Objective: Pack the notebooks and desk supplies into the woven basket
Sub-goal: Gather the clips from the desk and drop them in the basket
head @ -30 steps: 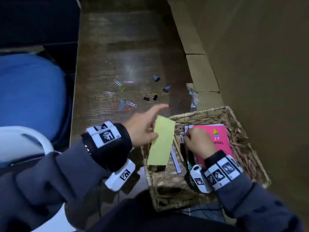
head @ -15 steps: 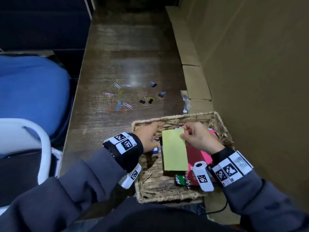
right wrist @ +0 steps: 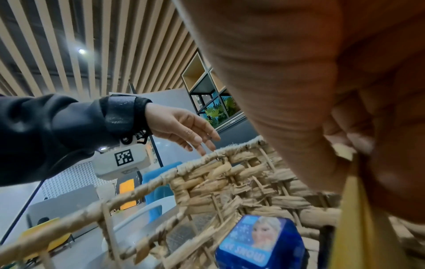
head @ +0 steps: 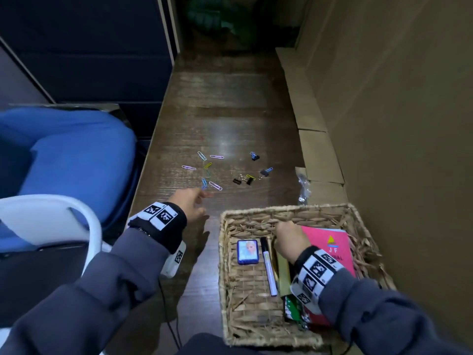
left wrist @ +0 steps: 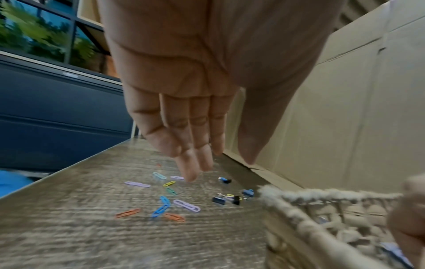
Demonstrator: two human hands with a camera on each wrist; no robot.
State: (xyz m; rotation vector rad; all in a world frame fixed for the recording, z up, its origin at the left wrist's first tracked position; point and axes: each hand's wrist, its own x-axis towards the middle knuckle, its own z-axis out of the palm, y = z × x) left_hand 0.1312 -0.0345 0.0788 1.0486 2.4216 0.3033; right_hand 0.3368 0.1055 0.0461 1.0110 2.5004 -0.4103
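My right hand point(head: 290, 239) pinches the yellow-green pad point(head: 284, 274), standing it edgewise in the woven basket point(head: 245, 290) beside the pink notebook point(head: 332, 249) to save floor space. My left hand point(head: 190, 204) hangs slack, empty, near the paper clips point(head: 203, 170) on the table.

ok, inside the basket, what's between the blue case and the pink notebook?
Head view: a black-capped marker, then a yellow pad on edge, pinched by the right hand. The pink notebook lies just past it; the blue case sits left.
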